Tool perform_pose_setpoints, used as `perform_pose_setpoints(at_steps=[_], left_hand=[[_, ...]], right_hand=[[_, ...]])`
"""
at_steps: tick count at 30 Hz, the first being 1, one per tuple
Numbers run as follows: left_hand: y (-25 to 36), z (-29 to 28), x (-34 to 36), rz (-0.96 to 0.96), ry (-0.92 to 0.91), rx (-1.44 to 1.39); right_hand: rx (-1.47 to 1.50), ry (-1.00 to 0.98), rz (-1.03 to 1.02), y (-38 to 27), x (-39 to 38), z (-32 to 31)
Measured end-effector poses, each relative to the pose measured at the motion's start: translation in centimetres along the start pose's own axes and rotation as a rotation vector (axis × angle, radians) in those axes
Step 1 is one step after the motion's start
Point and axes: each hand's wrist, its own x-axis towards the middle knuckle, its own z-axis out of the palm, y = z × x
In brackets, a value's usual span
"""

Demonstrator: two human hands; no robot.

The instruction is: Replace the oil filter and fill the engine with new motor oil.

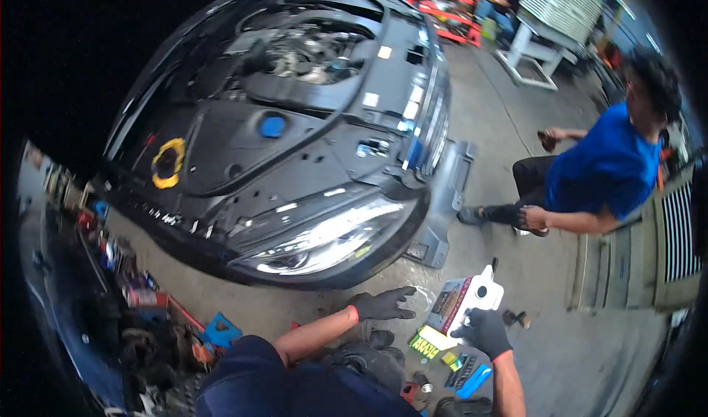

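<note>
My left hand (383, 305), in a dark glove, hovers below the black car's headlight (332, 236) with fingers spread, holding nothing. My right hand (483, 332), gloved too, grips a white jug (476, 295) with a coloured label at lower right. A green-and-yellow box (428, 343) lies just below the jug, beside a socket set (461, 369) and a blue case (474, 380) on the floor. The car's hood is up, showing the engine bay (302, 56), a blue cap (271, 126) and a yellow ring (168, 162).
A co-worker in blue (597, 166) stands at right beside a metal cabinet (619, 269); another person (498, 8) crouches at the back by a red rack (450, 15) and white stand (531, 63). A grey panel (446, 203) lies by the bumper. Cluttered tools (140, 292) fill the left side.
</note>
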Motion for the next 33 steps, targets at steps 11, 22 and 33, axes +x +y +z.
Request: perform_pose_setpoints(at_steps=[11,22,33], left_hand=[[13.8,-9.6,-5.1,0.454,0.141,-0.442],[20.0,-21.3,-11.7,0.495,0.435,-0.787],[14.4,-26.6,-11.5,0.335,0.715,-0.318]], right_hand=[[-0.218,-0.182,-0.547,-21.2,8.3,-21.1],[-0.273,-0.318,-0.804,-32.1,22.4,-22.2],[-0.317,-0.442,-0.873,-36.6,29.8,-21.9]])
